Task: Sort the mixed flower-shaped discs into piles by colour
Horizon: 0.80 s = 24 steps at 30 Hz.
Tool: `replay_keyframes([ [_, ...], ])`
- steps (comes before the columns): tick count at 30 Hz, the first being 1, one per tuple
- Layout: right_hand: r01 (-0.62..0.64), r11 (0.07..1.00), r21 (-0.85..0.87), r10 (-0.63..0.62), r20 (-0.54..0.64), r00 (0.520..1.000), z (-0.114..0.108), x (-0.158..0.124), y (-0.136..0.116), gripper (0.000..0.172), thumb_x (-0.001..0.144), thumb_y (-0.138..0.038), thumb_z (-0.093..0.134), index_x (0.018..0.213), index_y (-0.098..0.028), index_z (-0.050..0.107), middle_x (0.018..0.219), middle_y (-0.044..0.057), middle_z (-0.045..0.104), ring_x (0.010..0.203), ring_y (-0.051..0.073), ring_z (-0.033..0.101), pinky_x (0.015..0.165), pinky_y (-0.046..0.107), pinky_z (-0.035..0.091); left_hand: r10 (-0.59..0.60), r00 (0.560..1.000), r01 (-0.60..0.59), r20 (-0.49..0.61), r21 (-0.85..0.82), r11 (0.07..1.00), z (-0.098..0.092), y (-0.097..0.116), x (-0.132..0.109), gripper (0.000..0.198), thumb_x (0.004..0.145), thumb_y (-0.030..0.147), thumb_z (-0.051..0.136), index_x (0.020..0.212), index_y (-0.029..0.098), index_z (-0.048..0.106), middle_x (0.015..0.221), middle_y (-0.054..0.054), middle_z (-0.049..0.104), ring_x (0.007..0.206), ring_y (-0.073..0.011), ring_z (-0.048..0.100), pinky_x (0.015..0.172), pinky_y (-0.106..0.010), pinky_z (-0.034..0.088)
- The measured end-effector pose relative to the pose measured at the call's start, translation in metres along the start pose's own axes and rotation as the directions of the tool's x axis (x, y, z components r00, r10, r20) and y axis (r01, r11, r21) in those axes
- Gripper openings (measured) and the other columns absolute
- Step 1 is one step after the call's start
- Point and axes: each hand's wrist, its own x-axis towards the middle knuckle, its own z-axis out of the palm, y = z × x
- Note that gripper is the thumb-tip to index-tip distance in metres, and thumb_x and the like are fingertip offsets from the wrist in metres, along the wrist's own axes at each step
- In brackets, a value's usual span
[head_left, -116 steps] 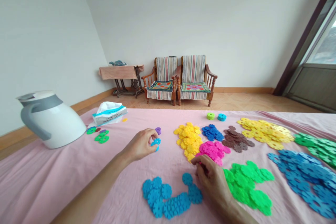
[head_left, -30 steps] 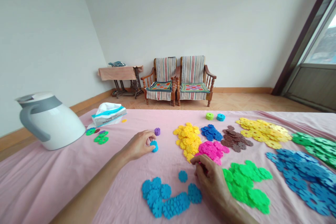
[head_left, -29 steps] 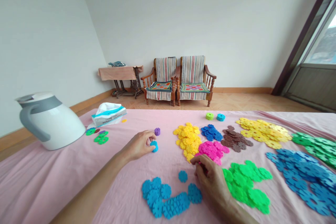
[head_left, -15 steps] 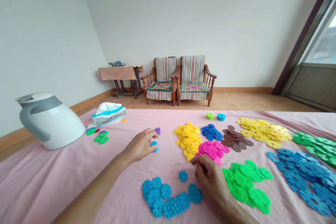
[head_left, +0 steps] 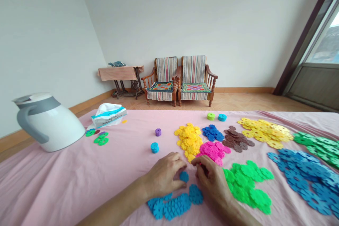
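Note:
My left hand (head_left: 169, 173) has its fingers apart around a single blue flower disc (head_left: 184, 176) on the pink cloth, above a spread of blue discs (head_left: 176, 206). Curled closed beside the pink pile (head_left: 213, 151), my right hand (head_left: 209, 174) holds something small and pinkish, mostly hidden by the fingers. A short blue stack (head_left: 154, 147) and a purple stack (head_left: 158, 132) stand beyond my left hand. The yellow pile (head_left: 189, 139) lies ahead of both hands, and the bright green pile (head_left: 247, 185) is right of my right hand.
A white and grey jug (head_left: 57, 123) and tissue pack (head_left: 109, 116) stand at left. Dark blue (head_left: 212, 133), brown (head_left: 235, 139) and larger yellow, green and blue disc piles lie to the right. Green (head_left: 210, 116) and blue (head_left: 222, 117) stacks stand near the far edge.
My left hand has moved from the short blue stack, toward me and right, to the single blue disc. The stack now stands free. My right hand has barely moved.

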Motion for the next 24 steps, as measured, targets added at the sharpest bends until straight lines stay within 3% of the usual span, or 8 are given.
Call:
replay_keyframes([
  [4, -0.002, 1.0, -0.006, 0.003, 0.017, 1.0, 0.0, 0.0, 0.001, 0.025, 0.079, -0.014, 0.038, 0.078, -0.018, 0.063, 0.07, 0.002, 0.064, 0.061, 0.014, 0.057, 0.056, 0.021, 0.04, -0.031, 0.999, 0.031, -0.013, -0.003, 1.0, 0.002, 0.0, 0.0, 0.024, 0.069, 0.025, 0.07, 0.09, 0.02, 0.06, 0.091, -0.004, 0.056, 0.089, -0.0197, 0.051, 0.074, -0.028, 0.042],
  [9, 0.01, 1.0, 0.0, -0.01, 0.019, 1.0, 0.001, 0.0, 0.001, 0.025, 0.079, -0.014, 0.038, 0.078, -0.017, 0.063, 0.07, 0.002, 0.064, 0.062, 0.014, 0.057, 0.056, 0.021, 0.04, -0.001, 0.999, 0.0, -0.034, -0.043, 0.999, 0.002, -0.001, 0.0, 0.033, 0.069, 0.025, 0.07, 0.099, 0.022, 0.058, 0.098, -0.003, 0.057, 0.094, -0.0198, 0.05, 0.079, -0.029, 0.041],
  [16, 0.009, 1.0, -0.004, -0.009, 0.014, 1.0, 0.0, 0.0, -0.001, 0.024, 0.078, -0.014, 0.038, 0.075, -0.018, 0.062, 0.069, 0.002, 0.064, 0.062, 0.013, 0.057, 0.056, 0.021, 0.041, -0.004, 1.0, 0.004, -0.021, -0.008, 1.0, 0.003, 0.0, 0.0, 0.02, 0.067, 0.017, 0.065, 0.086, 0.019, 0.059, 0.086, -0.003, 0.057, 0.084, -0.0188, 0.052, 0.071, -0.027, 0.041],
  [19, 0.006, 1.0, -0.002, -0.006, 0.023, 1.0, -0.001, 0.0, 0.0, 0.025, 0.078, -0.014, 0.038, 0.077, -0.018, 0.062, 0.07, 0.002, 0.064, 0.062, 0.013, 0.057, 0.056, 0.021, 0.04, -0.024, 0.997, 0.024, -0.068, 0.004, 1.0, -0.006, -0.005, 0.001, 0.02, 0.068, 0.016, 0.061, 0.088, 0.019, 0.059, 0.086, -0.003, 0.058, 0.082, -0.0183, 0.053, 0.072, -0.027, 0.041],
  [24, 0.005, 1.0, -0.005, -0.005, 0.037, 0.999, 0.0, 0.0, 0.0, 0.026, 0.078, -0.014, 0.037, 0.078, -0.018, 0.062, 0.068, 0.001, 0.062, 0.06, 0.013, 0.055, 0.054, 0.022, 0.037, -0.117, 0.976, 0.127, -0.186, 0.044, 0.991, -0.038, -0.028, -0.001, 0.014, 0.071, 0.022, 0.059, 0.084, 0.019, 0.06, 0.084, -0.002, 0.058, 0.077, -0.0164, 0.053, 0.071, -0.026, 0.042],
])
